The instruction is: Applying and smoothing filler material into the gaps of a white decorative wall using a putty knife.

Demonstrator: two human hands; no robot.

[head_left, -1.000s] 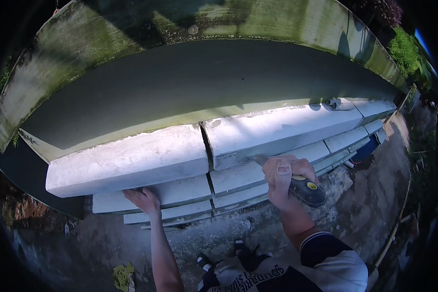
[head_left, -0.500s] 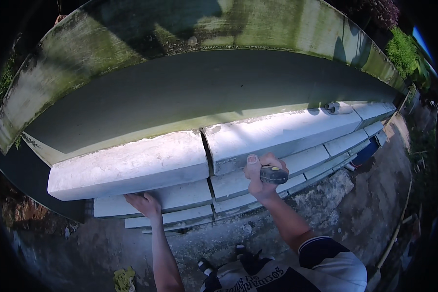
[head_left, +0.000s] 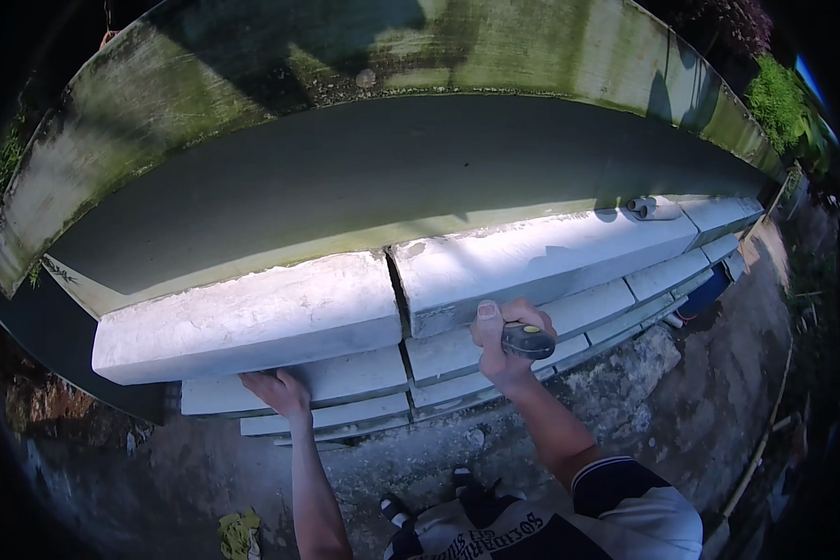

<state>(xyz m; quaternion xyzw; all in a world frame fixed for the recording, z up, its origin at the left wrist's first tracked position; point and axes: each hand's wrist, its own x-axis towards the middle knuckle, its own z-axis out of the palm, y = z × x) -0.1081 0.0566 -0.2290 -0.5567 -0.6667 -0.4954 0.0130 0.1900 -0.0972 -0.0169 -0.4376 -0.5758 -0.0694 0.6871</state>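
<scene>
A long white concrete block (head_left: 252, 313) lies on the left, with a second white concrete block (head_left: 541, 266) beside it past a dark gap. My left hand (head_left: 278, 390) rests on the lower slab (head_left: 355, 371), its fingers stretched out against the underside edge of the left block; the fingertips are partly hidden there. In front of the right block, my right hand (head_left: 500, 350) is closed around a dark rounded tool handle (head_left: 528, 342) with a yellow spot on its end. The rest of that tool is hidden beneath the fist.
Behind the blocks rises a curved, moss-stained wall (head_left: 495, 56). Grey pipe pieces (head_left: 655, 208) sit on the right block. Stacked lower slabs (head_left: 476, 390) step down to rough concrete ground (head_left: 616, 397). A yellow-green cloth (head_left: 240, 534) lies at lower left.
My right hand and the handle sit very slightly farther right and lower in view, along with a small shift of the whole picture. My left hand stays against the slab.
</scene>
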